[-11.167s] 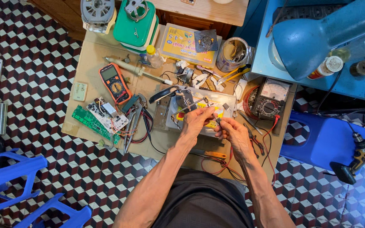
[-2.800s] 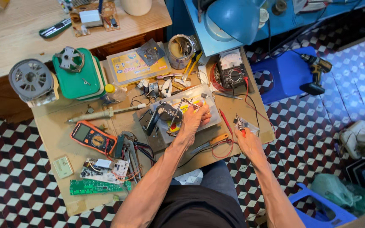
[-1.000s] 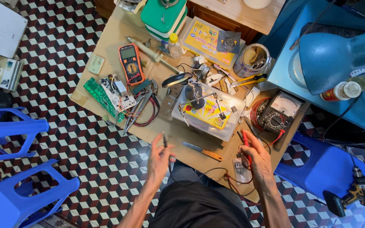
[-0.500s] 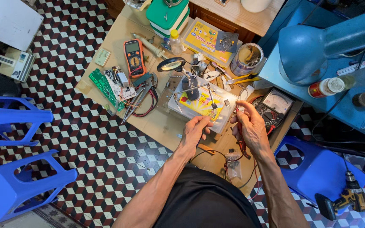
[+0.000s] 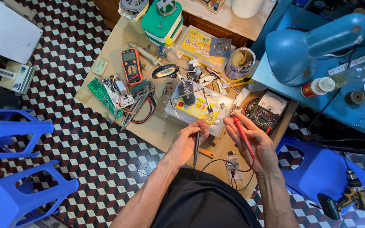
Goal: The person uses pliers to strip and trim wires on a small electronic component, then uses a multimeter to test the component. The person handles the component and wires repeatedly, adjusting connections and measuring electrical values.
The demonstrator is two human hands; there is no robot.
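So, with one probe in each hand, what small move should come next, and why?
Probably bring both tips forward to the part clamped in the small stand. The left hand holds the black probe and the right hand the red probe, both short of the yellow box, touching nothing.

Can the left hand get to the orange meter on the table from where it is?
Probably yes, but not freely. The left hand already holds a black probe, and the orange meter lies further up and left on the table, past tangled wires and pliers. Nothing tall blocks the way.
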